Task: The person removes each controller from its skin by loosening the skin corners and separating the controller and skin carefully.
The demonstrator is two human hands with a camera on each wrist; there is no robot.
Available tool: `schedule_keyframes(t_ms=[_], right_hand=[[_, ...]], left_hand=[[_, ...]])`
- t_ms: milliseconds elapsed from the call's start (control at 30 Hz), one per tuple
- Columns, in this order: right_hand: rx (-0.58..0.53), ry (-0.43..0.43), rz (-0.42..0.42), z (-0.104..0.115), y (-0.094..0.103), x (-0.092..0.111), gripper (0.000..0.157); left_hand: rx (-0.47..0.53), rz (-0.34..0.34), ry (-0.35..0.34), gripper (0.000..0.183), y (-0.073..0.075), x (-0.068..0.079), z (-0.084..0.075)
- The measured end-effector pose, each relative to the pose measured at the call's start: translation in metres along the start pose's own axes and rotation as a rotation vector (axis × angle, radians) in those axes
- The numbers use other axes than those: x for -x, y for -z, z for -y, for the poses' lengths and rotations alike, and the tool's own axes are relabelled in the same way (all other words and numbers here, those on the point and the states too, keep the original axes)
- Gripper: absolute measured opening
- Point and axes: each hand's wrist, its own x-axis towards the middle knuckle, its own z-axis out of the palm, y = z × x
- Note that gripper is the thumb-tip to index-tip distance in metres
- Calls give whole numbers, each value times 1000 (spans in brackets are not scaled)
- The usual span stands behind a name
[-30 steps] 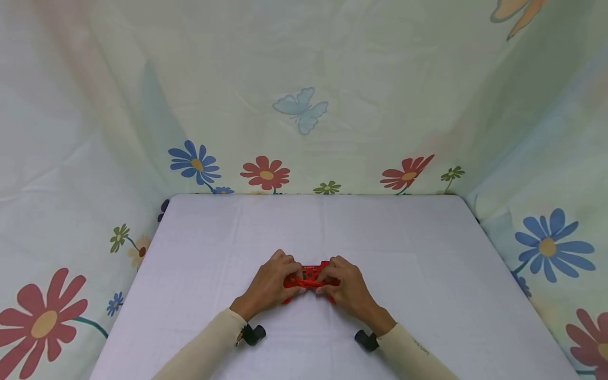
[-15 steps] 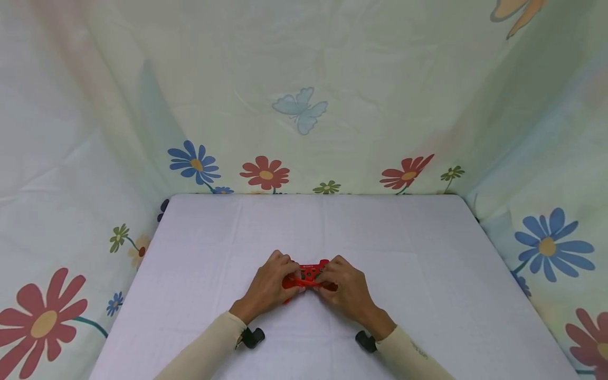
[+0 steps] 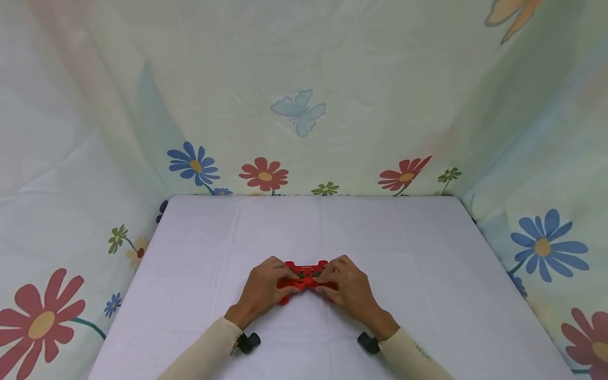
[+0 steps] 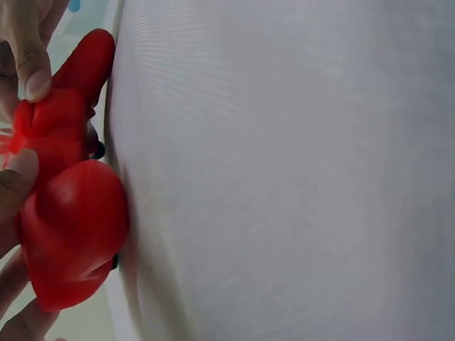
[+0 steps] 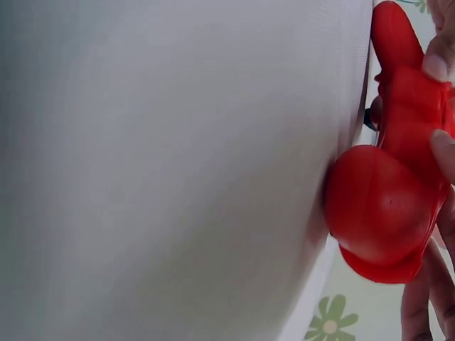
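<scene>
Sleeves of cream-coloured cloth [image 3: 204, 348] slant in from the near edge, the right one bearing a short line of dark lettering [image 3: 424, 352]. A small black camera [image 3: 248, 343] sits at the left wrist and a matching black device [image 3: 368, 343] at the right. Beyond them, the bare left hand [image 3: 263, 287] and the bare right hand [image 3: 350, 290] both grasp a glossy red game controller marked SONY [image 3: 307, 269], one at each side, thumbs on its near edge and fingers bent over its face. The controller lies between the two hands, low over the middle of the near half of a white cloth-covered bench [image 3: 313, 227]; whether it touches the cloth, I cannot tell. Behind the far edge hangs a pale green fabric curtain [image 3: 370, 68], printed with a light-blue butterfly [image 3: 300, 112] above a row of blue, red and green flowers.
</scene>
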Motion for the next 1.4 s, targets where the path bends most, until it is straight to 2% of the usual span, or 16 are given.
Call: schedule_keyframes(t_ms=[133, 200, 433, 500, 633, 800, 967, 1133, 1333, 1400], right_hand=[[-46, -4, 39, -3, 4, 2, 28], [-113, -52, 65, -7, 8, 4, 31], [-321, -369, 154, -31, 20, 11, 54], [-370, -413, 212, -37, 21, 13, 62], [-453, -445, 303, -41, 18, 14, 76], [-480, -474, 329, -38, 11, 12, 82], [-529, -494, 317, -39, 7, 10, 75], [-590, -481, 306, -42, 6, 10, 69], [-596, -436, 254, -49, 2, 15, 56], [-609, -459, 251, -50, 2, 16, 55]], left_hand=[[15, -21, 3, 25, 6, 4, 2], [67, -10, 37, 25, 8, 6, 3], [311, 35, 270, 52, 13, 18, 14], [368, 68, 333, 61, 13, 21, 16], [442, 127, 416, 73, 10, 23, 19], [469, 138, 456, 81, 3, 24, 22], [459, 140, 485, 75, 0, 22, 24], [440, 176, 483, 64, 1, 17, 28], [455, 192, 454, 55, 2, 13, 29], [463, 192, 444, 54, 3, 12, 29]])
